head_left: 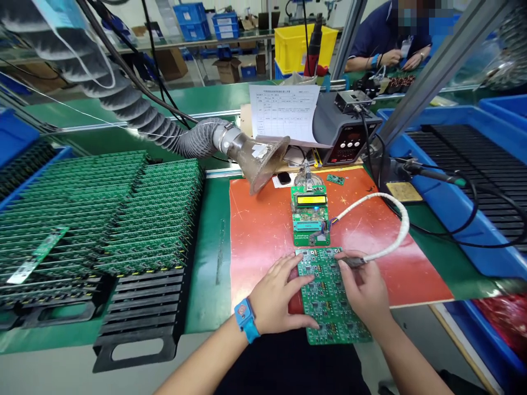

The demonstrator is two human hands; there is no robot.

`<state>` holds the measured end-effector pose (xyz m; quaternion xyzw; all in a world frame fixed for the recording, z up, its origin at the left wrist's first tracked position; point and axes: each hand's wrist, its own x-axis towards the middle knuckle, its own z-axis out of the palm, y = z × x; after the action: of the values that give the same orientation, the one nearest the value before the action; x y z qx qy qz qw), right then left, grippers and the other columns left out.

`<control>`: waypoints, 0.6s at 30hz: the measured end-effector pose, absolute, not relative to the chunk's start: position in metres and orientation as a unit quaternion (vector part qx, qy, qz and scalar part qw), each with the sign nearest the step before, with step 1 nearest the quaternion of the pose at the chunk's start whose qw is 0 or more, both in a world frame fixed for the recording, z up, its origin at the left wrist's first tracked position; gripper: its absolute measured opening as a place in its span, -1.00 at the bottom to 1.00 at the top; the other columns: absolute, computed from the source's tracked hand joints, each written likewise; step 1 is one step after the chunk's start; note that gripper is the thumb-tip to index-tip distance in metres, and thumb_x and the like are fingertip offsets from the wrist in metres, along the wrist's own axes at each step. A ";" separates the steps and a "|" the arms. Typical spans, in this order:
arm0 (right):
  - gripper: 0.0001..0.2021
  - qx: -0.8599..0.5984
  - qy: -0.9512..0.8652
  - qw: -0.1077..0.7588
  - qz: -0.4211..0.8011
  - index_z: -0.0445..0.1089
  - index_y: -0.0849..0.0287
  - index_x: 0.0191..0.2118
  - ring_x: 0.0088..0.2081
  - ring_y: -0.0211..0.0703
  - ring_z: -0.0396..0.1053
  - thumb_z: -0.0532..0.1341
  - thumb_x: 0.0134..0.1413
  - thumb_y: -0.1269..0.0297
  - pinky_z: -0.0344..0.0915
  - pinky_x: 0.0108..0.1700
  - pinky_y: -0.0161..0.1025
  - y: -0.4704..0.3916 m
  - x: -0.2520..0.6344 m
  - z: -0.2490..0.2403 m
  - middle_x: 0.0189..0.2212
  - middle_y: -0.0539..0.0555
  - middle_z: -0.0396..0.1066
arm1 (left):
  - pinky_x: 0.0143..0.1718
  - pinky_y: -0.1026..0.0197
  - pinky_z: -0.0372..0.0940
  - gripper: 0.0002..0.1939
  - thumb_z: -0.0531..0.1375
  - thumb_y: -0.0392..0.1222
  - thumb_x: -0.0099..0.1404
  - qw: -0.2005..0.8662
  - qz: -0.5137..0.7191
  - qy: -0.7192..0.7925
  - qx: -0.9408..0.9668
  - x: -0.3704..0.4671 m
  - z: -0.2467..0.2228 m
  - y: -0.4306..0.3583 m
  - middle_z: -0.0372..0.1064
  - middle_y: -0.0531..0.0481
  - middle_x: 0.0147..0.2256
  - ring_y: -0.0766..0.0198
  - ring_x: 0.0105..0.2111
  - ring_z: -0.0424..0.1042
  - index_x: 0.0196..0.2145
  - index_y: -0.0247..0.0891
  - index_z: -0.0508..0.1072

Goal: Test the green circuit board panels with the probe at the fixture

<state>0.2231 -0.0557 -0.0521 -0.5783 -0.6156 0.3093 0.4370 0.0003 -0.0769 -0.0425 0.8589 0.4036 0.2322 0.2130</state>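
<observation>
A green circuit board panel [325,307] lies on the red mat before me, hanging slightly over the table edge. My left hand [284,293] rests with spread fingers on the panel's left side. Between the fingers of my right hand [364,285] is a dark probe [354,262] at the end of a white wrapped cable [405,227]; its tip is at the panel's upper right, and I cannot tell if it touches. Just beyond the panel sits a programmer board [310,237] with a lit yellow display [310,200] and a teal socket [308,226]. The cable joins its right side.
Black racks [144,307] full of green boards stand at left. A fume extraction nozzle [267,162] hangs over the mat [263,219]. Behind are a soldering station [349,137] and a paper sheet [284,112]. At right are a soldering iron [440,175] and blue bin [461,230]. Another person [391,38] sits opposite.
</observation>
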 end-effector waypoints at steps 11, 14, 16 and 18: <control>-0.68 -0.588 -0.634 0.407 0.294 0.34 0.15 -0.13 -0.25 0.00 0.47 0.18 0.12 0.02 0.42 -0.21 -0.14 -0.049 0.239 -0.066 -0.23 0.18 0.47 | 0.28 -0.06 -0.03 -0.15 0.28 0.35 0.00 0.208 0.263 0.422 0.842 0.003 -0.051 -0.084 -0.03 -0.21 0.27 0.02 0.25 0.05 0.15 -0.15 0.27; -0.63 -0.596 -0.631 0.406 0.287 0.35 0.15 -0.13 -0.24 0.03 0.49 0.17 0.09 -0.04 0.45 -0.21 -0.15 -0.049 0.240 -0.066 -0.22 0.19 0.48 | 0.29 -0.03 -0.04 -0.14 0.28 0.34 0.01 0.207 0.265 0.426 0.840 0.002 -0.051 -0.086 -0.06 -0.16 0.29 0.03 0.26 0.05 0.17 -0.12 0.25; -0.63 -0.588 -0.634 0.419 0.279 0.37 0.14 -0.15 -0.24 0.03 0.50 0.17 0.08 -0.05 0.47 -0.22 -0.18 -0.048 0.240 -0.068 -0.24 0.19 0.50 | 0.29 -0.06 -0.03 -0.14 0.27 0.33 0.03 0.216 0.261 0.425 0.839 0.000 -0.053 -0.086 -0.07 -0.14 0.29 0.00 0.26 0.05 0.19 -0.09 0.21; -0.67 -0.571 -0.641 0.433 0.274 0.37 0.14 -0.16 -0.24 0.02 0.51 0.18 0.10 -0.01 0.49 -0.23 -0.21 -0.048 0.240 -0.071 -0.26 0.17 0.52 | 0.27 -0.12 0.00 -0.22 0.25 0.28 0.11 0.227 0.249 0.422 0.842 -0.001 -0.059 -0.085 -0.08 -0.12 0.30 -0.04 0.26 0.05 0.21 -0.04 0.20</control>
<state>0.2403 -0.0479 -0.0713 -0.5707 -0.6415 0.2743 0.4332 -0.0013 -0.0845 -0.0587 0.8419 0.4217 0.2485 0.2270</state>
